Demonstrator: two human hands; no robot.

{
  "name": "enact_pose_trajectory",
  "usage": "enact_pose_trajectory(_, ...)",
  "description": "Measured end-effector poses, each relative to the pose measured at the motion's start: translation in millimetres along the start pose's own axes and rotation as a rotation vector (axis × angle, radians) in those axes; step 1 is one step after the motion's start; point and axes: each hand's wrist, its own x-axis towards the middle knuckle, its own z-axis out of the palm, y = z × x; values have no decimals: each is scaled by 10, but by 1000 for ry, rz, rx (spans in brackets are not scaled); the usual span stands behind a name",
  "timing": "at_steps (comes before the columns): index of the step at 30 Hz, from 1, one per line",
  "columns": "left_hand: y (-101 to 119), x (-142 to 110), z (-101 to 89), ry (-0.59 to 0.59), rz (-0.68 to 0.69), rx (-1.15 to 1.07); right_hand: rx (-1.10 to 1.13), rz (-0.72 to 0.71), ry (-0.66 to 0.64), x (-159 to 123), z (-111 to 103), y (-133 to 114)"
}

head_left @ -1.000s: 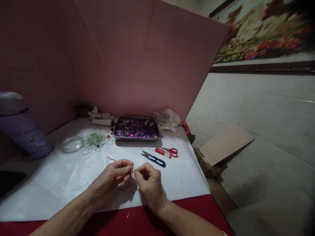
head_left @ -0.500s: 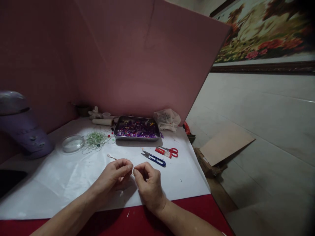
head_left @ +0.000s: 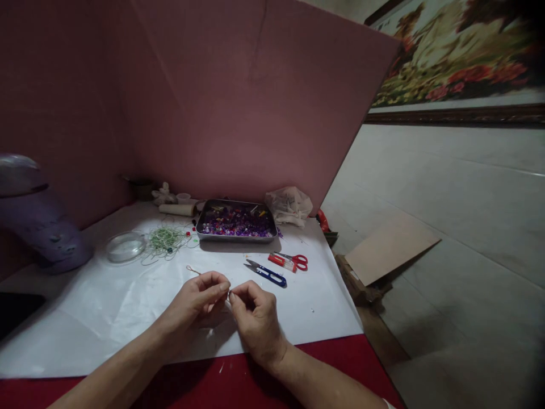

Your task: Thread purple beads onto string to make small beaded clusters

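Note:
My left hand is closed in a pinch on a thin brownish cord, whose looped end sticks out past the fingers over the white sheet. My right hand pinches right beside it, thumb and forefinger nearly touching the left fingertips. What lies between the right fingertips is too small and too covered to name. Beyond the hands, blue thread snips lie on the sheet, with red-handled scissors and a red and clear lighter-like case behind them.
A metal tray of purple beads stands at the back, beside a plastic bag. Leftward are tangled green thread, a round clear dish and a purple tumbler. Red cloth borders the white sheet in front.
Both hands stay nearly in place, with fingertips shifting slightly. The white speck seen between them earlier now looks darker. The whole view has moved a little.

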Motion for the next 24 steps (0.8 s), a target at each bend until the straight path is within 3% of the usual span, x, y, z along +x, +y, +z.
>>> enact_pose_trajectory(8,15,-13,0,52,17,16,99,54,68,20,8,-18)
enact_pose_trajectory(17,17,-8,5,11,16,-1,65,46,215,81,-23,-23)
enact_pose_trajectory(24,32,-11,32,62,15,149,400,334,95,101,22,-10)
